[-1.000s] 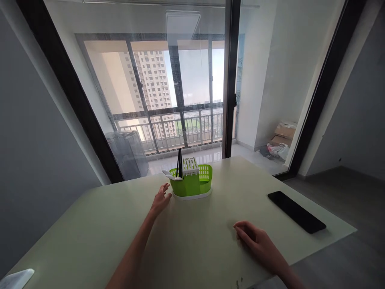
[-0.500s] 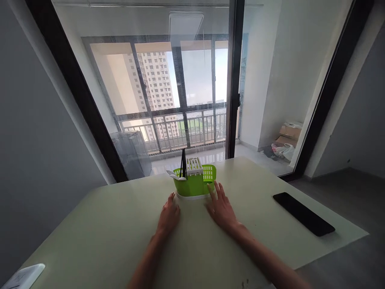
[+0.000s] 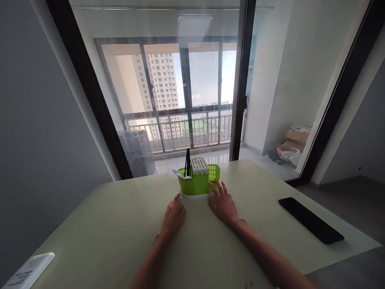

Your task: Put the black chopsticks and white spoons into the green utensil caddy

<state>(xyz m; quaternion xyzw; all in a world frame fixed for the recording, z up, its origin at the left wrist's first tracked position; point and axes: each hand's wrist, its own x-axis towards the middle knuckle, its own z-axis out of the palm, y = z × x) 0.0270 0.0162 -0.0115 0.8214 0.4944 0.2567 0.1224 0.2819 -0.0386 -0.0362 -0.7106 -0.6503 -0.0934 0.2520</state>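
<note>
A green utensil caddy (image 3: 194, 185) with a white base (image 3: 197, 196) stands on the table. Black chopsticks (image 3: 187, 162) and white spoons (image 3: 179, 174) stick out of its left side, and a white slotted rack (image 3: 199, 165) tops its middle. My left hand (image 3: 174, 214) rests on the table with its fingertips at the base's front left edge; its fingers are loosely bent and hold nothing. My right hand (image 3: 224, 203) has its fingers spread against the caddy's front right side. Whether those fingertips press on it is hard to see.
A black flat slab-like object (image 3: 311, 220) lies on the table (image 3: 114, 224) at the right. A white object with dark markings (image 3: 28, 271) shows at the near left corner. Behind the table is a dark-framed glass door (image 3: 242, 80), with boxes and bags (image 3: 293, 146) beyond it.
The whole view has shifted slightly, so things appear a little further right. My right fingers have come slightly closer together near the caddy; the caddy keeps its place on the table.
</note>
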